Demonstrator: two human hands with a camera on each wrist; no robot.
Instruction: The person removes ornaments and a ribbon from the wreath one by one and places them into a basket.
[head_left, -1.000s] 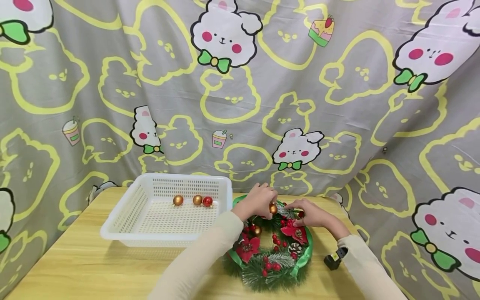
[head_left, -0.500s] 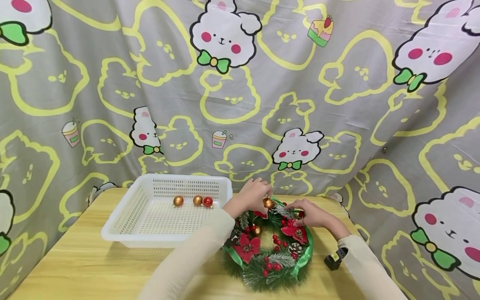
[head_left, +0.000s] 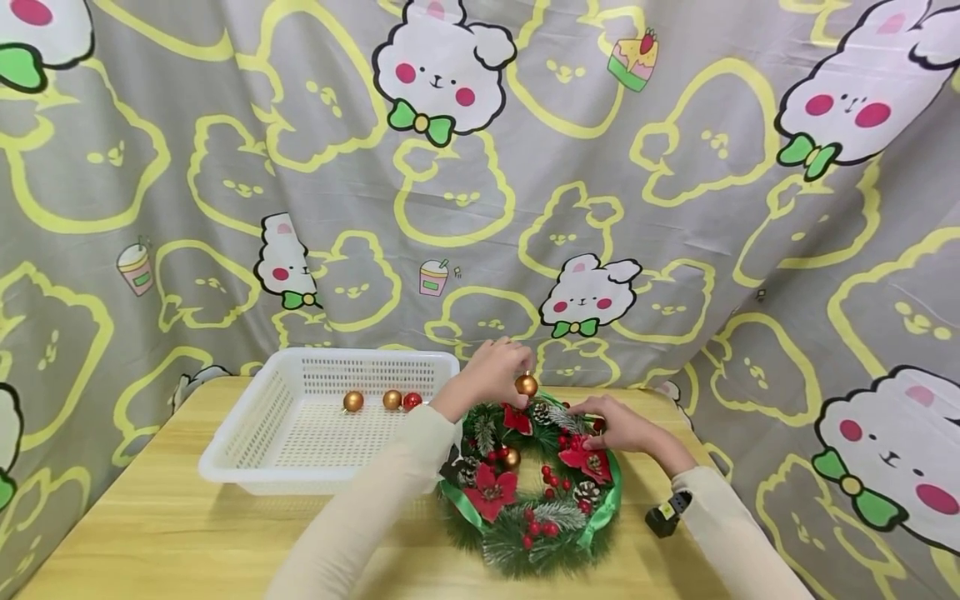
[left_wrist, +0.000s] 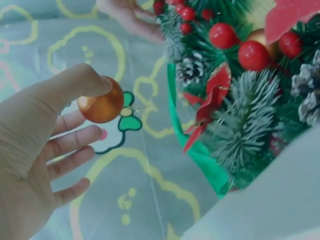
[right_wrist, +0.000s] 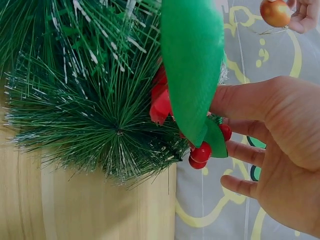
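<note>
Landmark = wreath [head_left: 536,483], lying flat on the wooden table [head_left: 150,533].

Left of wreath: white basket [head_left: 247,454] w/ two gold balls [head_left: 353,402] + one red ball [head_left: 411,401] sitting along its far wall, close together, near the corner closest to the wreath.

Just past the wreath's far-left rim: left hand [head_left: 491,375] pinches a gold ornament ball [head_left: 527,385] btwn thumb and forefinger; the other fingers [left_wrist: 70,165] hang loose & fairly straight below it. Ball is lifted clear of the greenery, not touching it, w/ a thin wire loop visible at its side in the left wrist view. The ball also shows in the right wrist view [right_wrist: 275,12], above and apart from the wreath edge.

Wreath itself: green ribbon [head_left: 606,500] round the rim, red poinsettias [head_left: 491,492], pinecones [head_left: 587,493], red berries [head_left: 551,482], another gold ball [head_left: 512,457] still sitting in the inner left side.

Right side of wreath, far rim: right hand [head_left: 618,425] rests on the greenery w/ fingers nearly straight, thumb [right_wrist: 245,100] pressed against the ribbon edge. It steadies rather than grips; nothing is curled round.

Doing it well, IMO: keep the right hand's pressure on so the wreath doesn't drag, keep the pinch on the ball firm but light since it's smooth & round, and carry it high enough that the wire doesn't snag the needles.

Right of wreath: small black device [head_left: 666,515] by the right sleeve.
</note>
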